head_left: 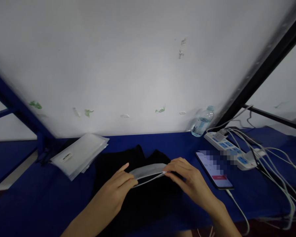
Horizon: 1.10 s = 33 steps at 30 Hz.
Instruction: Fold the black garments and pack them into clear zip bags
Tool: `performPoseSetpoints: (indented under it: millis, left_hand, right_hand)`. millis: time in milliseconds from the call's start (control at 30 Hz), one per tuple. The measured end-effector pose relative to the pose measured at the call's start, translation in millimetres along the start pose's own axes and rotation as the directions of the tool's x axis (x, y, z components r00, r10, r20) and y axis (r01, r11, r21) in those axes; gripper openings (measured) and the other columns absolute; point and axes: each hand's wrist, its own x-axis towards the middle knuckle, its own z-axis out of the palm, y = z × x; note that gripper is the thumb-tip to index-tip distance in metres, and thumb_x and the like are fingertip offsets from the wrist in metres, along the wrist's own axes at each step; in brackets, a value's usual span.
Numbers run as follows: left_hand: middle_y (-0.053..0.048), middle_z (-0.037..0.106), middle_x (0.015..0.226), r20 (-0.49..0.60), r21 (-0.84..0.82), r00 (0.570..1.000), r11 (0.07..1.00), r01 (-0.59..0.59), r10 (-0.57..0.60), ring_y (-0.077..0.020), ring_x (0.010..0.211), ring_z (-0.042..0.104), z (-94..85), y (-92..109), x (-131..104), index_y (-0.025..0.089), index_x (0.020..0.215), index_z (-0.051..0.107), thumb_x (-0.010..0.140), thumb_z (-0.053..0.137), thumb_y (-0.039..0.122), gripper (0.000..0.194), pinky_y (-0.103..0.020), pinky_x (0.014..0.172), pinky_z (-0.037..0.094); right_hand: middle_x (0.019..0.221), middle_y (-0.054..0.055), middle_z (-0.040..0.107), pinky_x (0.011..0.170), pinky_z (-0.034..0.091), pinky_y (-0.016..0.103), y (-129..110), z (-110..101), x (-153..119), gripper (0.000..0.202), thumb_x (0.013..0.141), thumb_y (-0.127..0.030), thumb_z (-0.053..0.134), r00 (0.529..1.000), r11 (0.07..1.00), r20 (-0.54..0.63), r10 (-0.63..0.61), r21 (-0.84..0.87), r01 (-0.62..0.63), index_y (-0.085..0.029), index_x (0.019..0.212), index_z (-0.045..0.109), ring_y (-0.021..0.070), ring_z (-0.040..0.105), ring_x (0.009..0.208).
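Both my hands are at a frosted zip bag (148, 170), its mouth parted and seen nearly edge-on. My left hand (119, 184) pinches the bag's left end, with one finger pointing up and away. At the right end, the thumb and fingers of my right hand (184, 172) close on the white rim, by what looks like a small slider. Beneath the bag and hands lies a black cloth item (118, 161), which may be a garment; my forearms cover part of it. To the left is a stack of similar frosted zip bags (81, 154).
The blue table (51, 204) meets a white wall panel (128, 65) at the back. On the right are a phone (213, 168) on a charging cable, a white power strip (229, 148) with tangled cables, and a clear water bottle (202, 121) against the wall.
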Motion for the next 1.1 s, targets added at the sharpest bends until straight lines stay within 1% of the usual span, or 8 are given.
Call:
performPoseSetpoints:
  millis: [100, 267, 433, 533, 700, 933, 1100]
  left_hand:
    - [-0.001, 0.065, 0.092, -0.022, -0.009, 1.0, 1.0, 0.003, -0.004, -0.0136, 0.089, 0.066, 2.2, -3, -1, 0.017, 0.113, 0.058, 0.087, 0.033, -0.006, 0.042, -0.054, 0.111, 0.035]
    - [-0.001, 0.066, 0.095, -0.046, 0.016, 0.999, 1.0, 0.025, -0.025, -0.0144, 0.097, 0.066, 5.0, -3, -3, 0.018, 0.113, 0.058, 0.087, 0.034, -0.005, 0.042, -0.05, 0.109, 0.039]
    - [-0.002, 0.064, 0.098, -0.004, 0.001, 0.999, 0.999, 0.043, -0.043, -0.0141, 0.1, 0.064, 4.8, -5, -6, 0.017, 0.117, 0.056, 0.088, 0.032, -0.006, 0.044, -0.052, 0.112, 0.035]
    - [-0.001, 0.063, 0.1, 0.023, -0.008, 0.999, 0.999, 0.041, -0.041, -0.0128, 0.101, 0.063, 5.5, -7, -8, 0.018, 0.119, 0.054, 0.087, 0.033, -0.008, 0.046, -0.052, 0.113, 0.033]
    - [-0.001, 0.063, 0.1, -0.016, 0.015, 0.999, 0.999, 0.037, -0.036, -0.0131, 0.102, 0.063, 7.1, -8, -10, 0.017, 0.118, 0.055, 0.086, 0.033, -0.009, 0.047, -0.051, 0.114, 0.032]
    - [-0.002, 0.064, 0.103, 0.0, 0.02, 0.999, 0.999, 0.041, -0.041, -0.0145, 0.107, 0.062, 6.4, -8, -10, 0.018, 0.118, 0.056, 0.088, 0.034, -0.006, 0.044, -0.048, 0.114, 0.033]
    - [-0.002, 0.065, 0.104, -0.004, 0.016, 0.998, 0.998, 0.055, -0.055, -0.016, 0.111, 0.061, 6.9, -8, -14, 0.02, 0.119, 0.056, 0.088, 0.034, -0.005, 0.046, -0.047, 0.113, 0.035]
  right_hand:
    - [0.092, 0.003, 0.069, 0.08, 0.051, 0.035, 3, -4, 0, 0.012, 0.092, -0.024, 0.054, 1.0, 1.0, -0.005, 0.011, 0.025, -0.01, -0.024, 0.096, 0.066, 0.0182, 0.061, 0.09]
    - [0.094, 0.003, 0.068, 0.083, 0.05, 0.035, 4, -7, 0, 0.012, 0.092, -0.021, 0.055, 0.999, 0.995, -0.002, 0.035, 0.089, -0.035, -0.025, 0.099, 0.064, 0.0183, 0.059, 0.093]
    - [0.096, 0.003, 0.067, 0.083, 0.051, 0.031, 4, -9, -1, 0.014, 0.093, -0.023, 0.052, 0.996, 0.986, 0.021, 0.086, 0.141, -0.089, -0.025, 0.1, 0.065, 0.017, 0.061, 0.093]
    - [0.096, 0.003, 0.067, 0.081, 0.052, 0.03, 4, -11, -1, 0.016, 0.094, -0.025, 0.05, 0.992, 0.982, 0.038, 0.121, 0.145, -0.125, -0.024, 0.101, 0.064, 0.0166, 0.063, 0.092]
    - [0.096, 0.003, 0.067, 0.08, 0.052, 0.029, 6, -13, -2, 0.017, 0.095, -0.028, 0.048, 0.988, 0.978, 0.055, 0.148, 0.138, -0.154, -0.024, 0.101, 0.064, 0.0164, 0.064, 0.09]
    - [0.099, 0.002, 0.066, 0.085, 0.049, 0.028, 5, -14, -2, 0.018, 0.095, -0.03, 0.048, 0.974, 0.962, 0.096, 0.205, 0.163, -0.219, -0.025, 0.103, 0.063, 0.0154, 0.063, 0.094]
    - [0.101, 0.0, 0.066, 0.085, 0.049, 0.026, 5, -15, -3, 0.016, 0.095, -0.029, 0.049, 0.973, 0.961, 0.085, 0.214, 0.163, -0.225, -0.025, 0.103, 0.063, 0.0142, 0.063, 0.095]
